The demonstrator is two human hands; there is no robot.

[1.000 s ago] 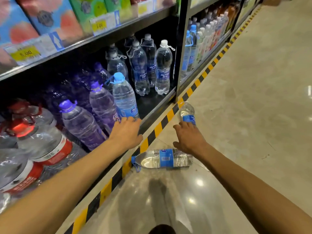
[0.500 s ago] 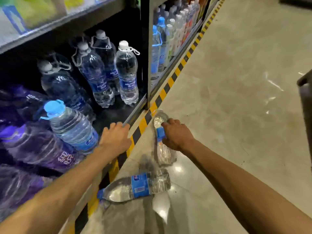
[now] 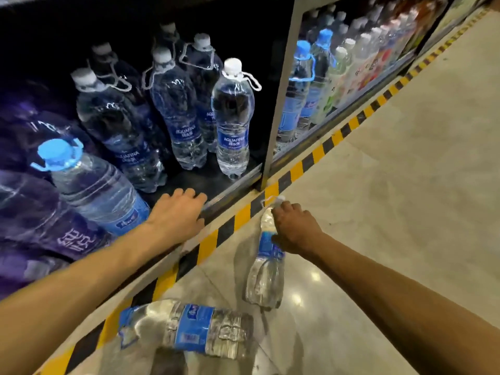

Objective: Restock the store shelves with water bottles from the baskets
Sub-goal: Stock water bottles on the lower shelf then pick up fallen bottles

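Note:
My right hand (image 3: 293, 230) grips a clear water bottle with a blue label (image 3: 266, 274) near its neck, its white cap pointing toward the shelf and its base lower, near the floor. A second blue-labelled bottle (image 3: 189, 330) lies on its side on the floor closer to me. My left hand (image 3: 177, 213) rests flat on the front edge of the bottom shelf (image 3: 230, 182), fingers straight. On that shelf stand several white-capped Aquafina bottles (image 3: 232, 123), and a blue-capped bottle (image 3: 92, 185) stands beside my left wrist.
Purple-tinted large bottles (image 3: 35, 212) fill the shelf's left part. A metal upright (image 3: 281, 90) divides off the neighbouring bay of assorted drinks (image 3: 351, 66). Yellow-black hazard tape (image 3: 324, 147) runs along the shelf base. Polished floor (image 3: 405, 171) stretches to the right.
The view has swung left and closer to the shelf. My right hand has turned the bottle from lying on the floor to nearly upright, and its grip has shifted up to the neck. My left hand stays on the shelf edge.

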